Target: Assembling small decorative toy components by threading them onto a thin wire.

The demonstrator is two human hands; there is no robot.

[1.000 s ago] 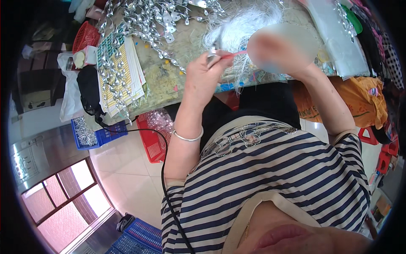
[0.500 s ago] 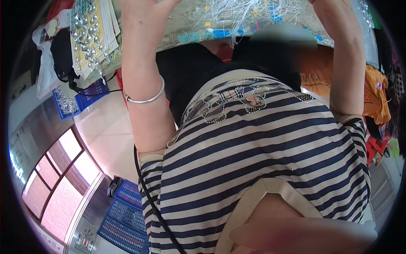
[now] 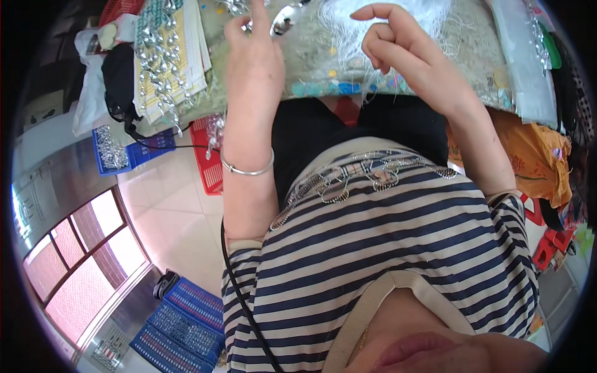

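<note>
White threads (image 3: 373,25) lie in a loose tangle on the far side of the table (image 3: 311,62), just under my right hand (image 3: 404,56), whose fingers curl loosely without clenching anything I can make out. My left hand (image 3: 252,53) pinches a small shiny metal piece (image 3: 283,22) to the left of it.

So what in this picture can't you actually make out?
- Left hand, head view: fingertips cut off by the top edge, so its grip is unclear.
- Shiny metal piece: small and partly cut off, kind unclear.
- White threads near the right hand: too fine to tell whether any is pinched.
</note>
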